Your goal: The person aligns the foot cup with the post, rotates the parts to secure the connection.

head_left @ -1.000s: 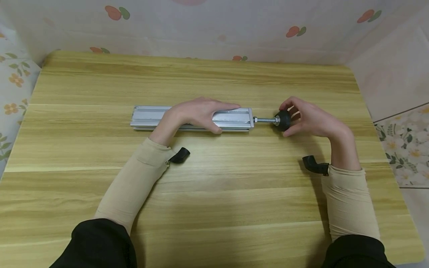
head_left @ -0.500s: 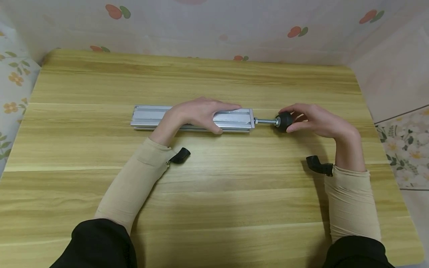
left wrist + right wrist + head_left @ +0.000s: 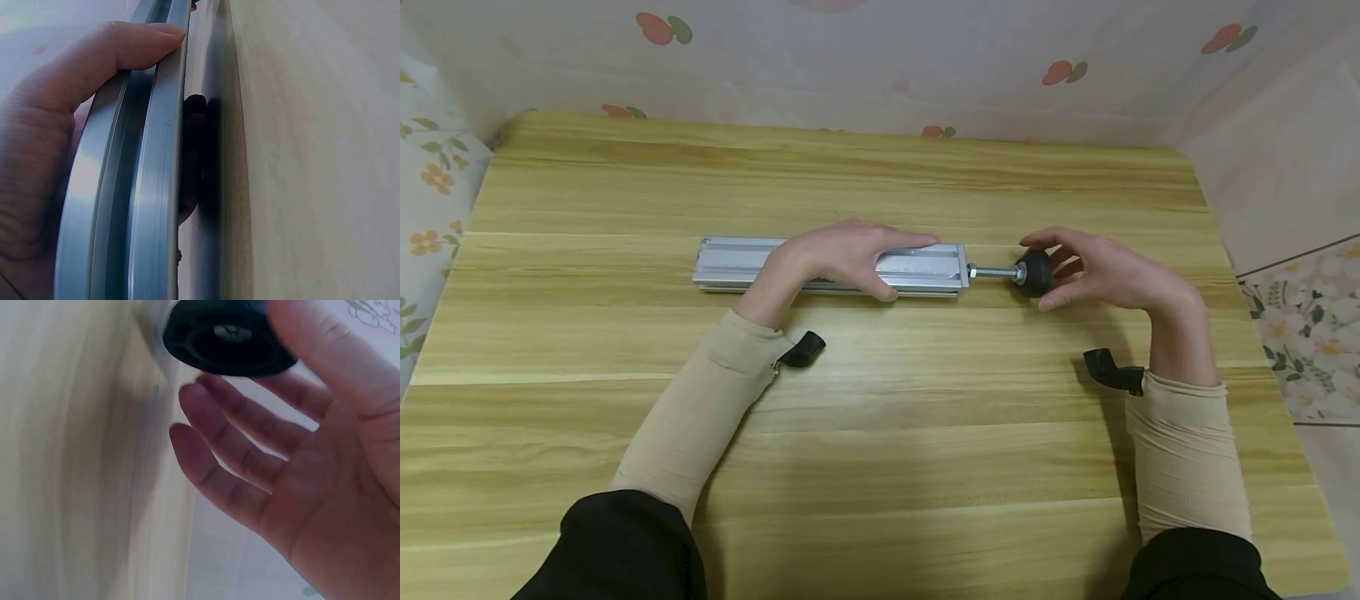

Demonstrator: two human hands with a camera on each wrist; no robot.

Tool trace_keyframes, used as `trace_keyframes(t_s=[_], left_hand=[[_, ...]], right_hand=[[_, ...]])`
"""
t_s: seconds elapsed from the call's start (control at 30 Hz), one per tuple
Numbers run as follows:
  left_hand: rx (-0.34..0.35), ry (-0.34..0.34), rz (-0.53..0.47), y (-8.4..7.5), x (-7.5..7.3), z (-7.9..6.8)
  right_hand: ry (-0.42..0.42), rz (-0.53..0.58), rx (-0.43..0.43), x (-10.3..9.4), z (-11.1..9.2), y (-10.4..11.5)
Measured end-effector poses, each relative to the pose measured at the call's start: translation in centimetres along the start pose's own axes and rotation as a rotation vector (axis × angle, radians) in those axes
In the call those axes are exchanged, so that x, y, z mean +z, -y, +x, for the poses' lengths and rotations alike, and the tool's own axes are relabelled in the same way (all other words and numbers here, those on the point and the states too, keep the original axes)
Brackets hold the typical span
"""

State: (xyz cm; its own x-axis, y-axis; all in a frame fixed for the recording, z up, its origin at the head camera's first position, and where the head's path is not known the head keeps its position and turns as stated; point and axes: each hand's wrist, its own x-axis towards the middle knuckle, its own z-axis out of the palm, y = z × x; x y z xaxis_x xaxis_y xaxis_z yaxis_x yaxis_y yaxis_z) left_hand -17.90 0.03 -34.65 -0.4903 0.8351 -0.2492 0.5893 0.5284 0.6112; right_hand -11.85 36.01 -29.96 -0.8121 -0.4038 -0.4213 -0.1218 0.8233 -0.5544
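Note:
A silver aluminium profile (image 3: 917, 268) lies across the middle of the table, with an end plate at its right end. My left hand (image 3: 850, 254) grips it from above, thumb along the near side and fingers over the far side. In the left wrist view the thumb (image 3: 134, 47) rests on its grooved face. From the end plate a threaded rod (image 3: 996, 271) with nuts sticks out to the right, carrying a black round levelling foot (image 3: 1037, 273). My right hand (image 3: 1108, 271) curls thumb and index finger round that foot. The other fingers (image 3: 231, 428) hang loosely curled behind it.
The wood-grain table (image 3: 880, 467) reaches out around both arms. A patterned curtain (image 3: 865, 67) hangs along its far edge. Small black wrist pieces (image 3: 803, 348) protrude from the beige sleeves over the tabletop.
My right hand drew slightly right and its fingers closed in on the foot, then spread wider around it. The left hand and the profile have stayed in place.

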Motion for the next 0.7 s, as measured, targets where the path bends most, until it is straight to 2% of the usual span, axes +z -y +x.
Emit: trace_keyframes(t_s=[0.2, 0.47, 0.7], left_hand=[[0.008, -0.008, -0.009, 0.06, -0.14, -0.03], [-0.004, 0.000, -0.006, -0.01, -0.17, -0.01], [0.000, 0.003, -0.007, 0.09, -0.06, -0.06]], right_hand=[[-0.013, 0.012, 0.011, 0.60, 0.91, 0.45], [-0.034, 0.036, 0.071, 0.82, 0.97, 0.55], [-0.034, -0.005, 0.022, 0.62, 0.60, 0.35]])
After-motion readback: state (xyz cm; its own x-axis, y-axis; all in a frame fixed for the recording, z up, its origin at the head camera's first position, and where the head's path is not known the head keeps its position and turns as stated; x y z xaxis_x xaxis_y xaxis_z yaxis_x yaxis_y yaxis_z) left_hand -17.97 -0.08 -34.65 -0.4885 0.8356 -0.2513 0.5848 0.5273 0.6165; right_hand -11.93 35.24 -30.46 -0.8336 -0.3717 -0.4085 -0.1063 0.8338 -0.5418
